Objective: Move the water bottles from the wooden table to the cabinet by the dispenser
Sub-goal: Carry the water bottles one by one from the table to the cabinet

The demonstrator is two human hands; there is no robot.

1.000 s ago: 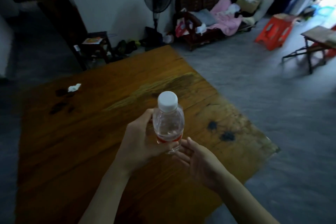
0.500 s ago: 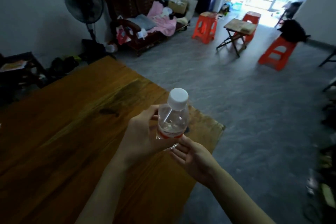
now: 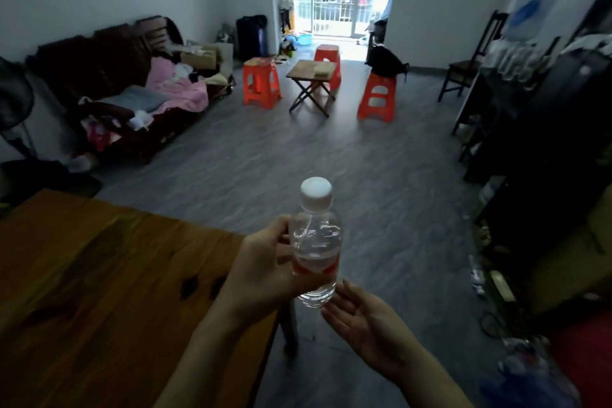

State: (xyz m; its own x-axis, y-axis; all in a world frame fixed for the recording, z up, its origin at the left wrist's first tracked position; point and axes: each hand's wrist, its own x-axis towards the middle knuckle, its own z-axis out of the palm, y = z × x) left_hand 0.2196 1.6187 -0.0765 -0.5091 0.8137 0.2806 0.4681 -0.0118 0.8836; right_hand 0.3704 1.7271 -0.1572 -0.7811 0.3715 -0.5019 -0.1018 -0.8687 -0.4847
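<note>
A small clear water bottle point(image 3: 315, 242) with a white cap and a red label band stands upright in the air beyond the corner of the wooden table point(image 3: 99, 275). My left hand point(image 3: 261, 268) grips its body from the left. Just below and right of the bottle's base is my right hand point(image 3: 361, 325), palm up with straight fingers that touch or nearly touch the bottom. A dark cabinet point(image 3: 536, 149) runs along the right wall, with several clear bottles point(image 3: 513, 60) on its top.
Grey floor stretches ahead. Three orange stools point(image 3: 261, 83) and a small folding table point(image 3: 313, 76) stand in the middle distance. A cluttered dark sofa point(image 3: 132, 93) lines the left wall, a chair point(image 3: 470, 60) sits far right, and a fan point(image 3: 13, 103) at the left edge.
My view has swung right, from the table top to the room and the cabinet wall. The bottle stays in my left hand, now off the table's corner; my right hand stays under it.
</note>
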